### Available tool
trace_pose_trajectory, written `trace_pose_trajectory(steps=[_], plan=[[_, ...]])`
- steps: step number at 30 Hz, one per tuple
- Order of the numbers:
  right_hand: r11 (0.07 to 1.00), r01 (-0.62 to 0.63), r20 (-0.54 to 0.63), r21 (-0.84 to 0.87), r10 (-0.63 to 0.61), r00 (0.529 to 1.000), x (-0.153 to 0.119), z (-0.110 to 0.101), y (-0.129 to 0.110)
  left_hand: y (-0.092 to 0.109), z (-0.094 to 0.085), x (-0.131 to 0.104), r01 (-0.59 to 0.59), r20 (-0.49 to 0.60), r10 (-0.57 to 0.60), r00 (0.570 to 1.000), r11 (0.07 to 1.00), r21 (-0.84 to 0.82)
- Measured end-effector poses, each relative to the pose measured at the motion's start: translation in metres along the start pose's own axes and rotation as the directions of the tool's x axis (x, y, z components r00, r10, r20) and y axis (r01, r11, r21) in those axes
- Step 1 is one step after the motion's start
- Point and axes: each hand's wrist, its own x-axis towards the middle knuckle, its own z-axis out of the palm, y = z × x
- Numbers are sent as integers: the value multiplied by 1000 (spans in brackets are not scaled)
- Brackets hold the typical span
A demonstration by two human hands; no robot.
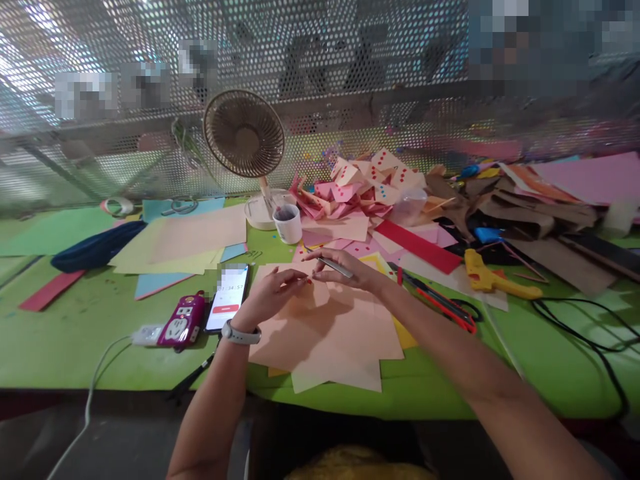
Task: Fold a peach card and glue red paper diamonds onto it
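My left hand point(274, 297), with a watch point(241, 333) on its wrist, is closed with fingers bent towards my right fingertips. A tiny red spot shows at its fingertips; what they pinch, if anything, I cannot make out. Between the fingers of my right hand point(345, 270) lies a slim silver tool that looks like tweezers point(337, 267), slanting down to the right. Both hands meet above a stack of peach paper sheets point(330, 333), casting shadows on it. Yellow paper point(404, 333) sticks out from under the stack.
Left of the stack lie a lit phone point(229, 300) and a purple power socket point(184, 321). Behind stand a fan point(245, 137), a white cup point(288, 227) and a heap of dotted folded papers point(350, 183). Scissors point(440, 303) and a yellow glue gun point(493, 277) are at right.
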Motion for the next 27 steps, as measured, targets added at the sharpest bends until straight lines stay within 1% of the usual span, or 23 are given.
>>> trace_pose_trajectory(steps=[2, 5, 11, 13, 14, 15, 16, 18, 19, 20, 21, 23, 25, 27], plan=[[1000, 12, 1, -2, -12, 1000, 0, 1, 1, -2, 1, 1, 12, -13, -13, 1000, 996, -83], [1000, 17, 6, -12, -17, 1000, 0, 2, 2, -3, 1, 2, 24, -35, -30, 999, 989, -143], [999, 29, 5, -17, -29, 1000, 1, 4, 8, 0, 1, 3, 45, -42, -52, 998, 986, -158], [999, 35, -4, -21, -35, 999, 1, 5, 7, 0, 2, 3, 57, -41, -64, 997, 986, -158], [999, 37, -36, -27, -38, 999, 1, 5, 4, 0, 2, 3, 64, -42, -71, 997, 986, -155], [999, 38, -98, -30, -41, 994, 1, 5, 0, -1, 2, 3, 70, -46, -78, 996, 986, -153], [999, 42, -187, -28, -47, 981, 2, 5, -5, -2, 2, 4, 76, -51, -85, 995, 985, -153], [998, 57, -385, 3, -51, 922, 3, 3, -19, -4, 1, 4, 82, -58, -93, 994, 984, -161], [997, 64, -457, 33, -42, 888, 4, 2, -26, -5, 1, 4, 81, -61, -93, 994, 982, -169], [995, 66, -500, 71, -22, 866, 4, 1, -32, -6, 1, 4, 80, -65, -93, 994, 981, -178], [991, 61, -524, 115, 8, 852, 4, 0, -36, -7, 1, 4, 80, -70, -95, 993, 980, -184], [974, 45, -537, 224, 85, 839, -1, 0, -40, -7, 1, 4, 83, -88, -101, 991, 979, -188], [932, 39, -530, 360, 170, 831, -11, 4, -37, -7, 1, 4, 86, -110, -107, 988, 980, -181], [872, 30, -506, 489, 255, 824, -23, 10, -28, -8, 1, 4, 88, -119, -109, 987, 981, -172]])
